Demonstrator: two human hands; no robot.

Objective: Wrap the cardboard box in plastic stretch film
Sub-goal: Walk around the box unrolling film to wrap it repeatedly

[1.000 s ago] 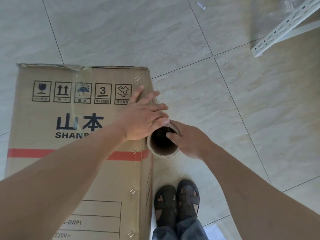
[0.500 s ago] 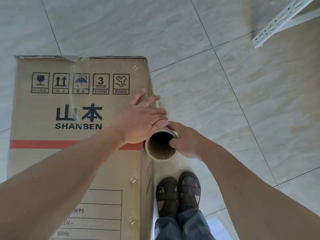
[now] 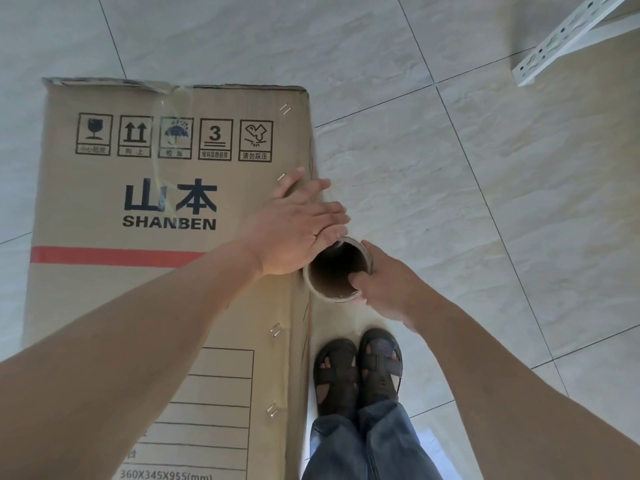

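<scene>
The left hand (image 3: 294, 230) is lying flat on the cardboard box (image 3: 138, 271); the right hand (image 3: 384, 289) is keeping its grip curled round the film roll (image 3: 337, 270), thumb inside.

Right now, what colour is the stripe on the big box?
Red. The stripe runs across the brown cardboard box, seen best in the head view.

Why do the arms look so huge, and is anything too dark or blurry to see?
Head view: wide-angle lens swells the near forearms; light is soft and even. The print on the cardboard box is sharp. The film roll core is dark inside, between left hand and right hand.
</scene>
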